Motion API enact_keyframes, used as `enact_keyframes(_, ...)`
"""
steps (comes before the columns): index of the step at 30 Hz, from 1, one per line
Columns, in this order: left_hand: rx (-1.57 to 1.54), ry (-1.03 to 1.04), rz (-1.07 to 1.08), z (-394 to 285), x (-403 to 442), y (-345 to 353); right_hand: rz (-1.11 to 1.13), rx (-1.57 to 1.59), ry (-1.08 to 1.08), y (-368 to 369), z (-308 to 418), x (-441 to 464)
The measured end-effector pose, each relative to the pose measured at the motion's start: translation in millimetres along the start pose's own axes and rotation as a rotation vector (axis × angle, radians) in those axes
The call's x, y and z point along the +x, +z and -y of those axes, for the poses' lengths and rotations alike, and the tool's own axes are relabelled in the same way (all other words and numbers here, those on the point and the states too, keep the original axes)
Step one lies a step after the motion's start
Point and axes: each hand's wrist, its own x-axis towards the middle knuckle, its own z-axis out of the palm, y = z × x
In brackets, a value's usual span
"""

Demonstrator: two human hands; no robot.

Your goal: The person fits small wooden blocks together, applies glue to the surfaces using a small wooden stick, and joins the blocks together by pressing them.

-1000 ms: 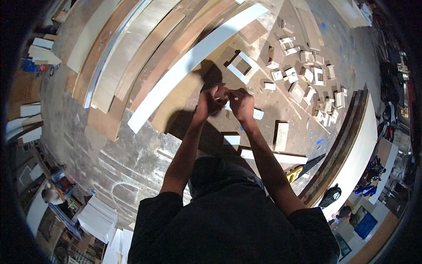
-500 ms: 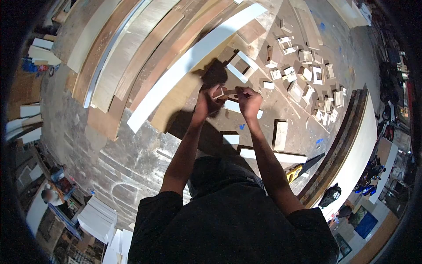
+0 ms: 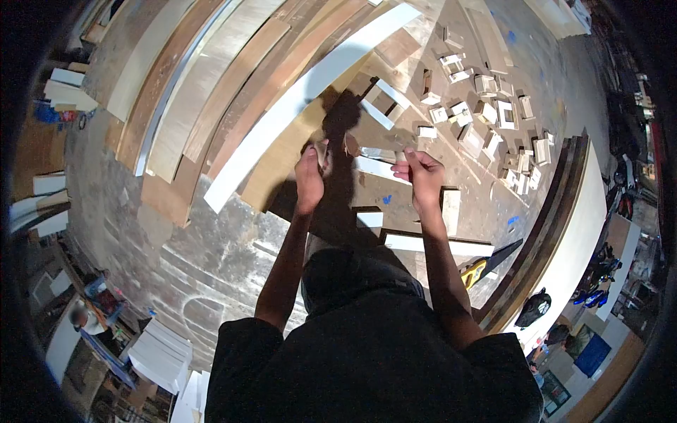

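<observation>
My left hand (image 3: 309,180) is closed around a small brownish piece (image 3: 321,152), whose shape is partly hidden by the fingers. To its right, apart from it, my right hand (image 3: 425,180) pinches a thin, pale strip (image 3: 381,153) that points left from the fingertips. Beneath the strip and right fingers lies a white board piece (image 3: 381,168). A pale rectangular frame (image 3: 376,114) rests on the floor just beyond the hands. Nearer my body is a short white block (image 3: 369,218).
Long boards (image 3: 236,88) and a curved white strip (image 3: 282,116) lie at left. Several small wooden frames (image 3: 505,114) are scattered at upper right. A yellow-handled saw (image 3: 474,273) lies at lower right, beside long stacked boards (image 3: 557,211). A person (image 3: 86,319) is at far left.
My hands have moved apart, the left one leftward and the right one rightward. The strip held in my right hand has come away from the left hand.
</observation>
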Motion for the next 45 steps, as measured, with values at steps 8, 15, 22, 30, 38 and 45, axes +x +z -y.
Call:
enact_keyframes(8,-0.41,-0.194,0.079,-67,-69,-4,0.128,0.181,0.072,-16,39,-66)
enact_keyframes(15,-0.655,-0.335,0.198,-128,-108,1,0.275,0.148,-0.014,-34,69,-116)
enact_keyframes(22,-0.606,-0.41,0.19,-163,-140,16,0.403,-0.041,-0.325,-63,75,-148)
enact_keyframes(30,-0.782,-0.423,0.34,-188,-176,42,0.392,-0.127,-0.506,-81,100,-183)
enact_keyframes(38,-0.782,-0.453,0.375,-209,-200,68,0.357,-0.153,-0.604,-116,108,-201)
enact_keyframes(45,-0.761,-0.384,0.473,-214,-214,82,0.403,0.232,-0.425,-141,104,-214)
